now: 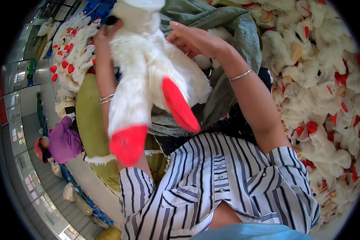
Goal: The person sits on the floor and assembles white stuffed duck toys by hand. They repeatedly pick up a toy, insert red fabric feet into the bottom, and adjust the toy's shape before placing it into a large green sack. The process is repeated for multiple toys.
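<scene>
Plush toy (130, 64), white with red feet, hangs at eleven o'clock in my view between both hands. My left hand (103, 38) meets its edge, fingers partly hidden; my right hand (204, 42), at twelve, has fingers half-curled beside the fur. I cannot tell whether either grips. Fluffy white-and-red pieces (308, 96) heap at three; a person in purple (64, 140) is at nine.
</scene>
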Motion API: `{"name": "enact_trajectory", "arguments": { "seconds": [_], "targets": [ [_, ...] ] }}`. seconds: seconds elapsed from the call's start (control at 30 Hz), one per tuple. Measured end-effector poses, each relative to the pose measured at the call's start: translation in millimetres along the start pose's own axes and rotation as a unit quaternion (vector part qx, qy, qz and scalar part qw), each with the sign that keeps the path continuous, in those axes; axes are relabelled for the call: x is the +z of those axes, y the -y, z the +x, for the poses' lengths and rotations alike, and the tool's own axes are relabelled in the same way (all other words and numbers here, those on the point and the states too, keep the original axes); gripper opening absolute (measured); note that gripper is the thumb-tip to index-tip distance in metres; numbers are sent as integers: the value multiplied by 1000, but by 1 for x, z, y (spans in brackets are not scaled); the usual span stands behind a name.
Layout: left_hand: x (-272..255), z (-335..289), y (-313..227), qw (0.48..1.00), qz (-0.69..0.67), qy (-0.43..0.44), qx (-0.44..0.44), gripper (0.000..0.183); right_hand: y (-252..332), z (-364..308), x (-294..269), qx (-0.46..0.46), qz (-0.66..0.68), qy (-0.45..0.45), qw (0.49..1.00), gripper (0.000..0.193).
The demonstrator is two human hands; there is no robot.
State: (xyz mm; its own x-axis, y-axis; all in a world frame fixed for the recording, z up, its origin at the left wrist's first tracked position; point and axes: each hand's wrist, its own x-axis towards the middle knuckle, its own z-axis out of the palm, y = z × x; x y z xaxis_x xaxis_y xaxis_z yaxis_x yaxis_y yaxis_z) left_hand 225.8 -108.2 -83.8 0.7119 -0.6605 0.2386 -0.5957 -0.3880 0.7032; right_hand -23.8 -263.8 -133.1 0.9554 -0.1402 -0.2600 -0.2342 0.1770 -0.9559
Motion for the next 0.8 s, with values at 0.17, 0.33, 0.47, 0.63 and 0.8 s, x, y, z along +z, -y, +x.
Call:
{"name": "enact_trajectory", "arguments": {
  "seconds": [0.17, 0.33, 0.47, 0.63, 0.8],
  "targets": [
    [60, -58, 31, 966, -143, 193, -96, 45, -6, 13, 0, 61, -161, -10, 985, 68],
    [70, -91, 9, 955, -135, 214, -157, 41, -24, 27, 3, 95, -201, -3, 975, 48],
    [58, -121, 15, 971, -117, 192, -82, 47, -25, 25, 11, 98, -212, 36, 972, 50],
    [66, -159, 21, 961, 131, 229, 89, 61, -37, 28, 15, 68, -301, 134, 942, 56],
    [72, -158, 34, 975, -27, 199, -93, 30, -74, 31, 33, -19, -401, 59, 914, 25]
  ]
}}
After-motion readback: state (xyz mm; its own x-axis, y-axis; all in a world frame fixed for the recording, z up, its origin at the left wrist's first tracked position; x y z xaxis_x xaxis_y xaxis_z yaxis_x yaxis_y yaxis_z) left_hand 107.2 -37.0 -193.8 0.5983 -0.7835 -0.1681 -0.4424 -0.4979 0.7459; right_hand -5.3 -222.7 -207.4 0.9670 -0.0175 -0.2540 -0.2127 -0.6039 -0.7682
